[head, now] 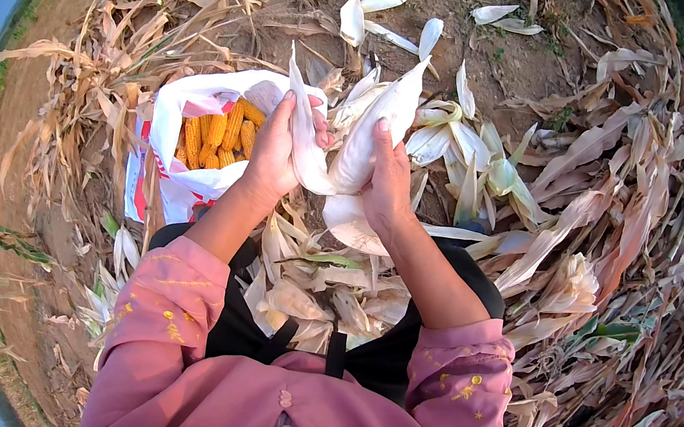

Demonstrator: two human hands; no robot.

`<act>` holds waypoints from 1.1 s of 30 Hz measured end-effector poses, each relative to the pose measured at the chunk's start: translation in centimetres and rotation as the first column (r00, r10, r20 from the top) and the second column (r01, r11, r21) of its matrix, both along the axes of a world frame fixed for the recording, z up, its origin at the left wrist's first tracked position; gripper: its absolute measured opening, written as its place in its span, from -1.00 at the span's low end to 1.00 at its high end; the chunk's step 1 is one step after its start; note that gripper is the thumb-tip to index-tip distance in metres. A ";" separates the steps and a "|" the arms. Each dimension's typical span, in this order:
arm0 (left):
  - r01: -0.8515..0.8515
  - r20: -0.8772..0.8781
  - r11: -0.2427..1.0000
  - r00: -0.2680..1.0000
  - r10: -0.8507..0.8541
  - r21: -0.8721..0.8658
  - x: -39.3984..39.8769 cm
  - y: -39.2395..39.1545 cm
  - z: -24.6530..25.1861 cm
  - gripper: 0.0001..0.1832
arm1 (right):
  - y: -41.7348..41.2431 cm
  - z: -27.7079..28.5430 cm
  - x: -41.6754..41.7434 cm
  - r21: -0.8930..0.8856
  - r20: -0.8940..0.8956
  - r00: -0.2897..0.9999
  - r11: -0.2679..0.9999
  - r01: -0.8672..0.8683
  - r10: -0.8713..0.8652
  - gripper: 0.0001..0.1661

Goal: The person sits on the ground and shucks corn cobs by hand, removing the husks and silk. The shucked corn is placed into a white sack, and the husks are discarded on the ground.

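Note:
My left hand (278, 151) grips a pale corn husk leaf (306, 148), with its thumb along the near side and its fingertips showing beyond. A second, broader white husk leaf (371, 142) is pinched in my right hand (388, 184), thumb on top. The two leaves spread apart in a V and meet low between the hands; another husk piece (354, 222) hangs below them. No kernels show between the leaves, and I cannot tell whether a cob is inside. Just left of my left hand, a white plastic sack (176, 99) stands with its mouth wide, holding several husked yellow corn cobs (214, 135).
Loose husks (328, 304) lie between my legs, and more husks (459, 138) lie right of my hands. Dry stalks and leaves (627, 256) are heaped along the right, with another heap (128, 49) at upper left. Bare soil (423, 27) shows ahead.

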State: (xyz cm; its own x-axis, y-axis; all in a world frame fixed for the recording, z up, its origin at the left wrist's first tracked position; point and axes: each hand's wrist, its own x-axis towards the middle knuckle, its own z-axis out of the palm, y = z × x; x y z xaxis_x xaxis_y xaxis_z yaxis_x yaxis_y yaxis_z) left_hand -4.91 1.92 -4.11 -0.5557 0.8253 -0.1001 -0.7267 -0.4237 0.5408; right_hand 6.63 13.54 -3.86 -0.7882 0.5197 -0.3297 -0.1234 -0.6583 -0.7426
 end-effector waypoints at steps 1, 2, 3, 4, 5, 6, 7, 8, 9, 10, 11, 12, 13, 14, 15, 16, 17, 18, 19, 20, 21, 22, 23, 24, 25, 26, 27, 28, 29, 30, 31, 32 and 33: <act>-0.117 -0.042 0.978 0.993 0.111 -0.172 1.3 0.6 2.1 -0.62 | 1.1 0.1 0.0 -0.054 0.045 0.997 0.997 0.059 -0.056 -0.38; -0.015 -0.148 0.960 0.989 -0.027 -0.278 1.5 0.2 2.9 -0.62 | 2.0 0.4 0.1 -0.094 -0.015 0.993 0.989 0.111 -0.113 -0.36; 0.072 -0.237 0.920 0.956 -0.174 -0.386 1.6 -0.3 3.6 -0.63 | 2.8 0.6 0.0 -0.145 -0.034 0.983 0.974 0.174 -0.180 -0.36; 0.103 -0.294 0.854 0.912 -0.286 -0.510 2.5 -0.1 4.2 -0.63 | 3.4 0.5 0.0 -0.126 -0.088 0.976 0.974 0.187 -0.199 -0.36; 0.115 -0.333 0.771 0.855 -0.398 -0.626 3.2 0.2 4.4 -0.63 | 3.9 0.5 0.0 -0.108 -0.143 0.966 0.974 0.200 -0.214 -0.37; 0.266 -0.259 0.776 0.839 -0.478 -0.571 2.7 -0.3 4.2 -0.63 | 3.7 0.8 0.0 -0.109 -0.135 0.970 0.976 0.187 -0.201 -0.39; 0.097 -0.433 0.806 0.802 -0.410 -0.584 3.2 -0.1 3.6 -0.60 | 3.3 1.2 0.0 -0.111 -0.127 0.975 0.979 0.170 -0.184 -0.42; -0.078 -0.595 0.822 0.729 -0.338 -0.564 4.0 0.3 2.9 -0.54 | 2.9 1.5 0.1 -0.112 -0.119 0.979 0.982 0.149 -0.163 -0.44; -0.255 -0.737 0.821 0.621 -0.266 -0.511 4.3 0.4 2.3 -0.47 | 2.5 1.2 0.2 -0.115 -0.121 0.983 0.985 0.125 -0.139 -0.44; -0.182 -0.690 0.770 0.599 -0.406 -0.611 3.7 0.2 2.5 -0.24 | 2.2 0.9 0.2 -0.122 -0.139 0.985 0.989 0.089 -0.105 -0.45; -0.205 -0.714 0.732 0.496 -0.494 -0.649 4.0 0.5 2.7 -0.21 | 1.9 0.8 0.3 -0.128 -0.157 0.985 0.991 0.047 -0.067 -0.45; -0.145 -0.719 0.775 0.506 -0.477 -0.615 4.1 0.5 2.3 -0.22 | 1.5 1.2 0.2 -0.111 -0.133 0.989 0.992 0.057 -0.072 -0.46; -0.113 -0.663 0.692 0.432 -0.612 -0.713 3.9 0.7 1.9 -0.26 | 1.3 1.6 0.4 -0.089 -0.105 0.991 0.993 0.071 -0.080 -0.47; -0.090 -0.675 0.703 0.390 -0.627 -0.705 4.0 0.8 1.2 -0.34 | 1.5 1.5 0.6 -0.070 -0.107 0.992 0.996 0.058 -0.065 -0.46; -0.120 -0.671 0.680 0.357 -0.650 -0.723 4.0 0.5 1.0 -0.40 | 1.5 1.3 0.7 -0.055 -0.114 0.993 0.998 0.033 -0.039 -0.46; -0.107 -0.678 0.684 0.306 -0.668 -0.722 4.0 0.3 1.5 -0.43 | 1.3 1.4 0.7 -0.034 -0.085 0.995 0.998 0.047 -0.050 -0.45; -0.066 -0.640 0.656 0.315 -0.701 -0.752 4.1 0.1 1.6 -0.44 | 1.1 1.5 0.7 -0.010 -0.057 0.996 0.998 0.066 -0.067 -0.43; -0.008 -0.591 0.623 0.328 -0.737 -0.782 4.1 -0.1 2.5 -0.42 | 1.0 1.5 0.7 0.030 -0.014 0.998 0.998 0.063 -0.063 -0.41; -0.015 -0.616 0.637 0.277 -0.738 -0.770 4.2 -0.1 2.4 -0.41 | 0.9 1.5 0.8 0.078 0.032 0.997 0.995 0.066 -0.069 -0.39; -0.019 -0.610 0.624 0.231 -0.758 -0.781 4.2 -0.3 2.5 -0.42 | 0.7 1.8 0.7 0.120 0.068 0.995 0.991 0.064 -0.072 -0.38; -0.016 -0.601 0.609 0.184 -0.778 -0.793 4.4 -0.3 3.0 -0.43 | 0.6 1.9 0.8 0.163 0.107 0.991 0.985 0.065 -0.083 -0.36; -0.021 -0.620 0.628 0.185 -0.762 -0.778 4.5 -0.4 2.8 -0.45 | 0.7 1.7 0.6 0.202 0.130 0.988 0.978 0.057 -0.084 -0.36; -0.024 -0.638 0.646 0.184 -0.747 -0.763 4.5 -0.6 2.3 -0.47 | 0.7 1.5 0.4 0.249 0.138 0.988 0.968 0.038 -0.075 -0.36; -0.029 -0.654 0.661 0.186 -0.733 -0.750 4.6 -1.0 1.8 -0.49 | 0.5 1.4 0.2 0.293 0.146 0.987 0.956 0.015 -0.061 -0.37; -0.049 -0.642 0.641 0.123 -0.757 -0.766 4.8 -0.9 1.2 -0.49 | 0.5 1.2 0.2 0.338 0.155 0.986 0.941 0.001 -0.057 -0.37; -0.070 -0.624 0.621 0.059 -0.779 -0.781 4.8 -0.9 0.6 -0.49 | 0.9 0.9 0.3 0.401 0.175 0.984 0.910 -0.102 0.034 -0.38; -0.088 -0.602 0.600 -0.009 -0.799 -0.795 4.9 -0.9 0.6 -0.50 | 1.0 1.0 0.4 0.492 0.194 0.979 0.857 -0.153 0.064 -0.34; -0.124 -0.673 0.673 -0.048 -0.738 -0.729 5.1 -1.2 0.6 -0.63 | 1.0 1.2 0.6 0.575 0.215 0.972 0.793 -0.201 0.090 -0.30; -0.132 -0.678 0.685 -0.103 -0.728 -0.716 5.2 -1.3 0.6 -0.70 | 1.0 1.6 0.5 0.651 0.239 0.964 0.718 -0.246 0.114 -0.25; -0.143 -0.677 0.694 -0.151 -0.720 -0.706 5.3 -1.6 0.3 -0.77 | -0.1 3.6 0.4 0.706 0.209 0.963 0.656 -0.267 0.167 -0.21; -0.151 -0.676 0.706 -0.210 -0.707 -0.692 5.3 -1.6 0.2 -0.82 | -0.2 4.1 0.3 0.720 0.239 0.948 0.617 -0.317 0.208 -0.20; -0.138 -0.705 0.752 -0.272 -0.655 -0.645 5.5 -1.7 0.0 -0.85 | -0.2 4.3 0.5 0.732 0.270 0.931 0.575 -0.365 0.247 -0.20; -0.130 -0.732 0.796 -0.328 -0.597 -0.591 5.7 -1.8 -0.4 -0.85 | -0.3 4.5 0.6 0.744 0.303 0.911 0.528 -0.410 0.280 -0.20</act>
